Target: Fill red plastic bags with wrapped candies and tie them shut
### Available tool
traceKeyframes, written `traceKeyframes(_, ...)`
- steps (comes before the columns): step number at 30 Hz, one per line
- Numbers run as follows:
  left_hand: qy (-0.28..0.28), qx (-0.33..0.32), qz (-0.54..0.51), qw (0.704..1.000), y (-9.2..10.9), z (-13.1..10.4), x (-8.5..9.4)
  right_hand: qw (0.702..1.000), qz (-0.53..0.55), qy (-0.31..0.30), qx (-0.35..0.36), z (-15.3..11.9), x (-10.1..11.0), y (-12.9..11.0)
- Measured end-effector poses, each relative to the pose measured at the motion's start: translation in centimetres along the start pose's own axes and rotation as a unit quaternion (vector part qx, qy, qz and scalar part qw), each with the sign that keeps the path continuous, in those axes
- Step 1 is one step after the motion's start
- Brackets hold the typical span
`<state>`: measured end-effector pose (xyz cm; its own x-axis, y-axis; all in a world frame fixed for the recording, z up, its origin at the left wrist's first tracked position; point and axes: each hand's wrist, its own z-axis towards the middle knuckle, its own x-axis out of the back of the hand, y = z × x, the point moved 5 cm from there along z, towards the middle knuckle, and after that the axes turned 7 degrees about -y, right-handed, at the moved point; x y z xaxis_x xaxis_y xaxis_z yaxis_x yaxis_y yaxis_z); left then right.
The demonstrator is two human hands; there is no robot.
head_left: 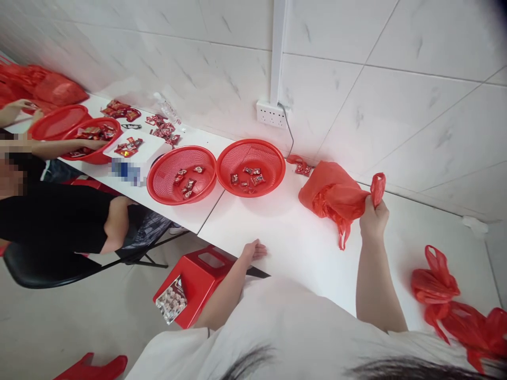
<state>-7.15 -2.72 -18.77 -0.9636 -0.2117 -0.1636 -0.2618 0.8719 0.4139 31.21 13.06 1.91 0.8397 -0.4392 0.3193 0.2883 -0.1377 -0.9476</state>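
Note:
My right hand (374, 215) is closed around one gathered handle of a red plastic bag (329, 184), whose bulky body rests on the white table near the wall. The bag's other handle hangs loose toward the table's front. What the bag contains is hidden. At the table's front edge lies my left hand (255, 250), fingers stretched out and nothing in them. Beyond it stand two red mesh baskets, the nearer one (277, 171) and the left one (152, 182), each with several small wrapped snack packets (258, 179) at the bottom.
More red bags (433, 282) lie at the right end. Small red packets (303, 168) sit by the wall below a power strip (272, 114). At left, a seated person (59, 219) reaches into a red basket (114, 126). A red stool (198, 277) holding a printed packet stands below the table.

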Motion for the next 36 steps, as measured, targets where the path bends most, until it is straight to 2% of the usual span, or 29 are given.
traceKeyframes(3, -0.007, -0.007, 0.009, 1.0, 0.2, -0.3, -0.1, 0.977, 0.21, -0.021, -0.028, -1.3, -1.2, -0.1)
traceKeyframes(6, -0.028, -0.016, 0.024, 0.999, 1.3, -1.3, -1.3, 0.94, 0.324, -0.087, -0.068, -3.4, -3.5, 0.1)
traceKeyframes(7, -0.049, -0.028, 0.026, 0.998, 1.9, -1.9, -2.1, 0.932, 0.333, -0.113, -0.081, -4.4, -4.2, 0.2)
traceKeyframes(9, -0.126, -0.071, 0.006, 0.989, 3.7, -3.5, -4.5, 0.924, 0.324, -0.172, -0.108, -6.6, -5.7, 0.5)
traceKeyframes(12, -0.295, -0.147, -0.087, 0.94, 6.7, -7.0, -9.0, 0.912, 0.276, -0.266, -0.145, -10.0, -7.4, 0.9)
traceKeyframes(13, -0.324, -0.161, -0.103, 0.927, 7.5, -8.1, -10.3, 0.908, 0.26, -0.291, -0.154, -11.0, -7.8, 0.9)
traceKeyframes(14, -0.335, -0.179, -0.103, 0.919, 8.2, -8.9, -11.2, 0.905, 0.246, -0.309, -0.159, -11.8, -8.0, 0.9)
traceKeyframes(16, -0.313, -0.226, -0.108, 0.916, 9.5, -10.0, -12.2, 0.903, 0.222, -0.33, -0.165, -12.9, -8.0, 0.8)
traceKeyframes(19, -0.229, -0.277, -0.202, 0.911, 11.0, -10.2, -11.3, 0.911, 0.214, -0.308, -0.172, -13.0, -7.2, 1.0)
traceKeyframes(23, -0.15, -0.273, -0.341, 0.887, 12.0, -9.8, -8.6, 0.922, 0.278, -0.228, -0.142, -11.8, -5.2, 1.5)
traceKeyframes(26, -0.133, -0.26, -0.368, 0.883, 12.2, -9.8, -7.1, 0.911, 0.346, -0.187, -0.128, -11.2, -4.0, 1.8)
traceKeyframes(30, -0.145, -0.241, -0.358, 0.89, 12.2, -9.9, -6.4, 0.897, 0.393, -0.136, -0.151, -11.1, -2.8, 2.2)
traceKeyframes(33, -0.118, -0.224, -0.348, 0.903, 12.1, -9.8, -5.9, 0.926, 0.324, -0.103, -0.162, -11.3, -2.0, 2.3)
traceKeyframes(36, -0.075, -0.202, -0.341, 0.915, 11.9, -9.4, -5.5, 0.952, 0.214, -0.109, -0.188, -11.7, -1.7, 2.5)
